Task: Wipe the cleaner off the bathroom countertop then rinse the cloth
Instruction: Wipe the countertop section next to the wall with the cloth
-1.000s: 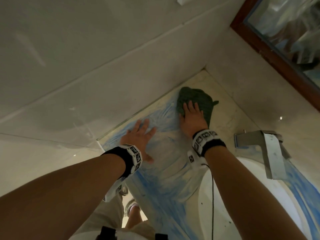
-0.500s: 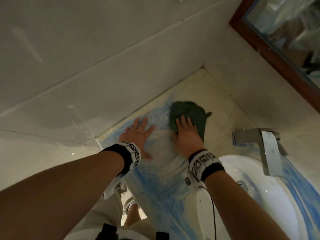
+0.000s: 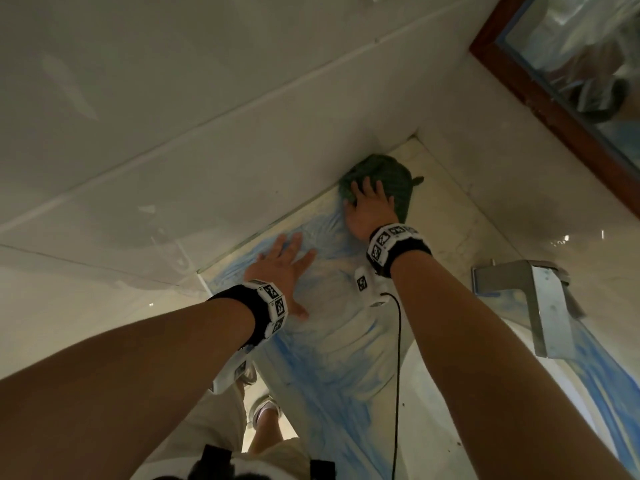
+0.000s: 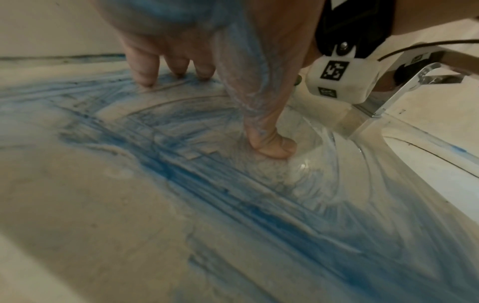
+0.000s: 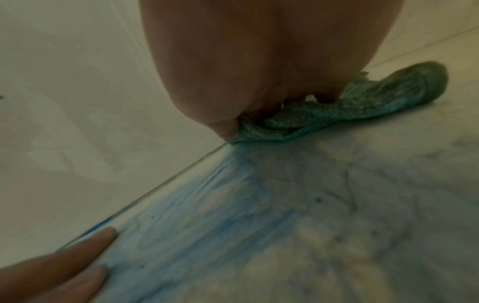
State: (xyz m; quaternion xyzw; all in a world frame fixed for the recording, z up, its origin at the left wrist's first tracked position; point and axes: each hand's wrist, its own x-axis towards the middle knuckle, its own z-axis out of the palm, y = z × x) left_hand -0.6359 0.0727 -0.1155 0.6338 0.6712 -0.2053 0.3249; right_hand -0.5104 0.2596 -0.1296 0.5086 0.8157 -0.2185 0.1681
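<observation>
Blue cleaner [image 3: 332,386] streaks the countertop [image 3: 446,230] nearest me, beside the sink [image 3: 450,427], thick along the front edge. My left hand [image 3: 280,268] lies flat on it with fingers spread, gripping nothing, just bracing me. Beyond it my right hand [image 3: 369,211] presses the green cloth [image 3: 388,181] with straight fingers, the cloth bunched under and ahead of my fingertips, up against the wall near the far corner. To wipe well I should keep the palm weighted, drag the cloth back through the streaks in overlapping passes, and lift my left hand from the smeared patch.
</observation>
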